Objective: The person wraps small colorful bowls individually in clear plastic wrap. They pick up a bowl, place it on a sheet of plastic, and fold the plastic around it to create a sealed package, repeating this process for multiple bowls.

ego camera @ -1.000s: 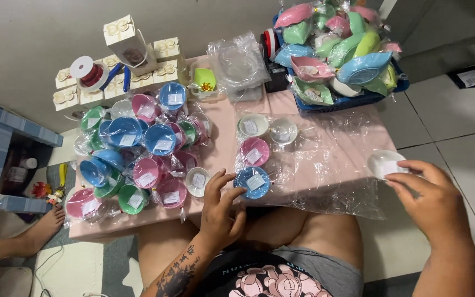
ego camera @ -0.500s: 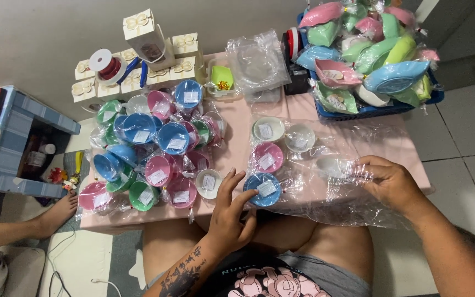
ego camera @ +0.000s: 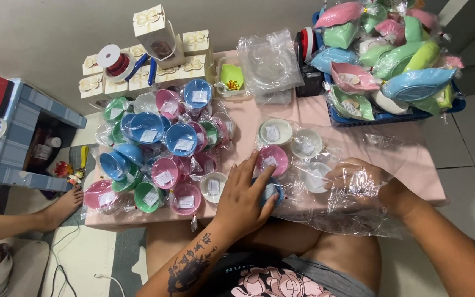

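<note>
Left hand (ego camera: 244,199) flat, fingers spread, pinning blue bowl (ego camera: 273,190) under fingertips. Right hand (ego camera: 358,179) curled inside clear plastic bag (ego camera: 331,212), touching white bowl (ego camera: 315,176). Risk: bag snags, nearby pink bowl (ego camera: 272,159) gets knocked.

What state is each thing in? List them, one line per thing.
left hand: flat on a blue bowl
right hand: inside the clear plastic bag, beside a white bowl
pink bowl: loose, open side up
bowl pile: wrapped, heaped
ribbon spool: lying on the small boxes
</note>
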